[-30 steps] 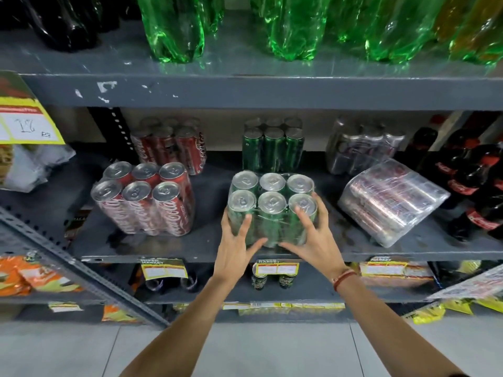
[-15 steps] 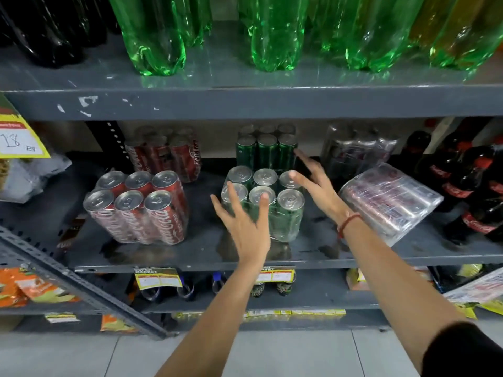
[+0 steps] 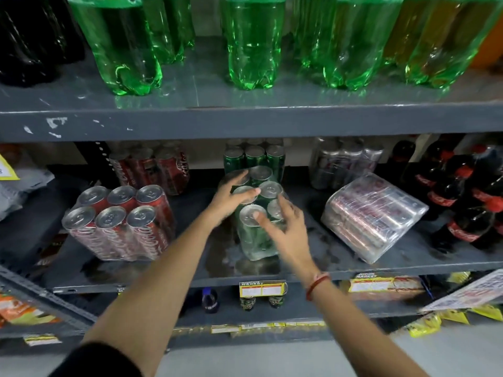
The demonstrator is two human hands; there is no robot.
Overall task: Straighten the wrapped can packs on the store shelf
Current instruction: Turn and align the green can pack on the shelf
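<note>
1. Here the green can pack (image 3: 255, 232), six cans under clear wrap, stands upright near the front middle of the grey middle shelf (image 3: 272, 276), turned at an angle so one corner faces the shelf's front edge.
2. The left hand (image 3: 231, 198) lies on the pack's upper left side, fingers spread wide across the can tops, pressing the wrap rather than closing around it.
3. The right hand (image 3: 283, 227) rests on the pack's right front, fingers spread loosely, the thumb on the nearest can's lid; a red wrist band (image 3: 317, 284) sits on that arm.
4. Just behind it stands a second green pack (image 3: 254, 156), upright and square to the shelf's back.
5. To the left, well apart, the red can pack (image 3: 119, 224) leans with its tops tilted toward the viewer; another red pack (image 3: 152, 170) stands behind it.
6. To the right, a silver can pack (image 3: 373, 216) lies on its side, skewed, with another silver pack (image 3: 345, 161) upright behind it.
7. Dark cola bottles (image 3: 462, 202) with red caps fill the shelf's right end.
8. On the shelf above stand green bottles (image 3: 250, 42).
</note>
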